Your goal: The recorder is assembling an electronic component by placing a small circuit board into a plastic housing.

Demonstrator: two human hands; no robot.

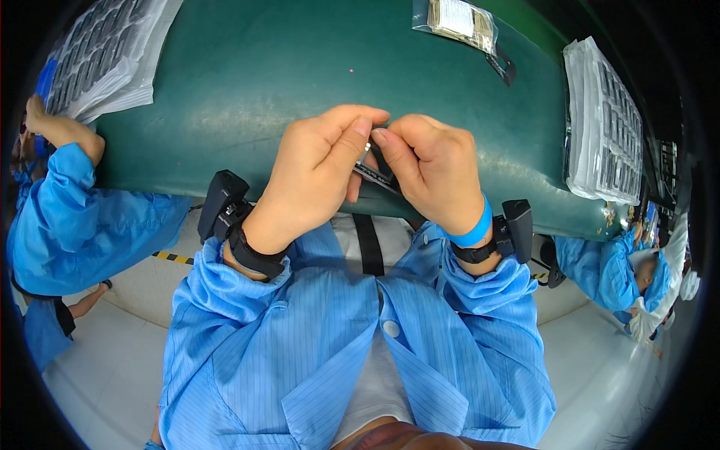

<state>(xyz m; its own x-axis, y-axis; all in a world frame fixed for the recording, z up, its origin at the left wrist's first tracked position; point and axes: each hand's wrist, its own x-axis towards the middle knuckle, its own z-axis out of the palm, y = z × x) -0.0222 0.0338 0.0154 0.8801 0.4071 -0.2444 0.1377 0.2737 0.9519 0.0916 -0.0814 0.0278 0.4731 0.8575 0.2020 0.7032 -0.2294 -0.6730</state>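
Two hands met at the dial's centre, over the near part of a green table (247, 82). Your left hand (311, 169) and your right hand (444, 165) both pinched a small dark part (377, 178) between thumb and fingers; it lay between them, slanting toward 4 o'clock. Your fingertips blocked the view of its upper end. Clear-wrapped trays (112, 45) occupied 10 o'clock, and a tray stack (606, 124) stood at 3 o'clock, both well apart from your hands. At 1 o'clock lay a clear packet (459, 21), with a black piece (501, 67) just beside it. One blue-clad co-worker (75, 225) crowded the table edge near 9 o'clock; another person (611, 271) was at 4 o'clock.
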